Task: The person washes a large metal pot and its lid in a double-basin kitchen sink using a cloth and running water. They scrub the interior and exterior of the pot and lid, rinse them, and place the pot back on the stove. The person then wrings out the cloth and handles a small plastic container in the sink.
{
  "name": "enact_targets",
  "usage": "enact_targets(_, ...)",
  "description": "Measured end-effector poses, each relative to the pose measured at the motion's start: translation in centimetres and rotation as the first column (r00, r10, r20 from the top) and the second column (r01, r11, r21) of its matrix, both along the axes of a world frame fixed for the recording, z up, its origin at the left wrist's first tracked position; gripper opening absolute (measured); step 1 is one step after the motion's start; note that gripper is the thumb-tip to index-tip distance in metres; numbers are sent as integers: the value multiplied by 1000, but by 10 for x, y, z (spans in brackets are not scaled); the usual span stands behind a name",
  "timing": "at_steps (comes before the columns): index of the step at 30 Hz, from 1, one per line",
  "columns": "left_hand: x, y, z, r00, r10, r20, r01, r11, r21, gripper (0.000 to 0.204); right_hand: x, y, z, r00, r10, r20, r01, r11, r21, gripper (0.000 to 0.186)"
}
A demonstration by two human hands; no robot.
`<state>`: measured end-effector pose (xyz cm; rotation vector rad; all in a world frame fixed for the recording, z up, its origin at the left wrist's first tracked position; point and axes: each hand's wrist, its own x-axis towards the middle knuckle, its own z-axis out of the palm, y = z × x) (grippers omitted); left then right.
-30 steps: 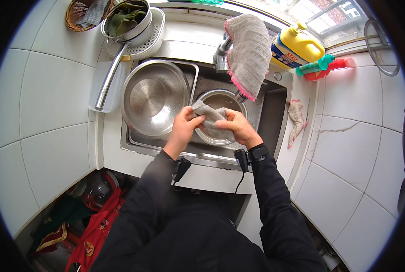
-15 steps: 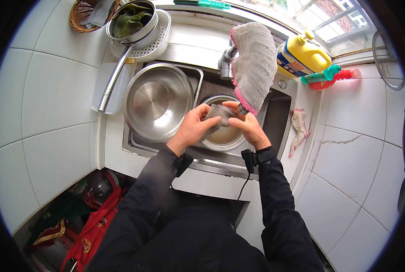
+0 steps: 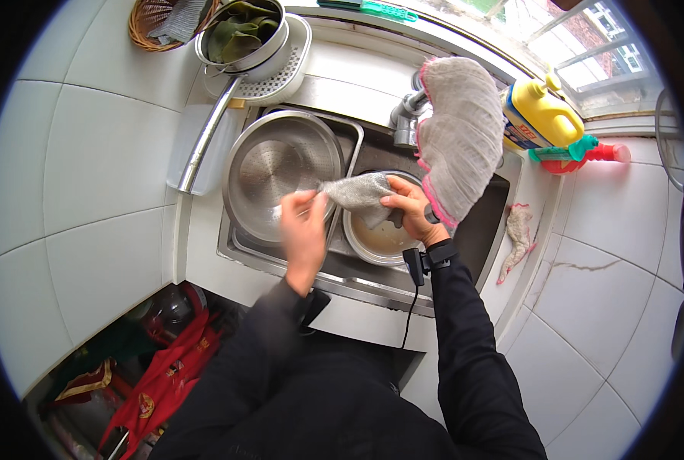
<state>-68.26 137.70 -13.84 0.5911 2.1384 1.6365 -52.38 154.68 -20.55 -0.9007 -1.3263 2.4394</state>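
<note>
A grey scouring cloth (image 3: 361,198) is stretched between my hands above the sink. My left hand (image 3: 303,234), blurred, pinches its left end with thumb and forefinger. My right hand (image 3: 412,211) is closed around the other end. Below the cloth, a round metal bowl (image 3: 366,249) with cloudy liquid sits in the right part of the sink, partly hidden by the cloth and my right hand. Close by on the left rests a large steel basin (image 3: 277,165) with a dotted wall. A whitish mesh cloth with pink edging (image 3: 464,138) hangs over the faucet (image 3: 407,123), just above my right hand.
A pot of green leaves (image 3: 242,38) stands at the back left, its long handle reaching forward. Behind the sink on the right are a yellow jug (image 3: 545,115) and a red bottle with a green top (image 3: 587,157). A small mesh cloth (image 3: 518,241) lies on the right ledge.
My left hand has moved left, drawing out one end of the cloth, which was bunched between both hands. My right hand keeps hold. The whole view has shifted slightly.
</note>
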Motion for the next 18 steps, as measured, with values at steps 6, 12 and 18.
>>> enact_targets(6, -20, -97, 4, 902, 380, -208, -427, 858, -287, 31, -22, 8, 13, 991, 31, 127, -42, 995, 86, 52)
enact_targets(12, -56, -105, -28, 975, 207, 76, -190, 963, -191, 24, -40, 4, 35, 995, 68, -72, -76, 991, -107, 56)
enact_targets(18, -47, -121, 2, 950, 184, -254, -252, 930, -267, 18, -38, 9, 40, 996, 31, -86, -42, 991, -125, 50)
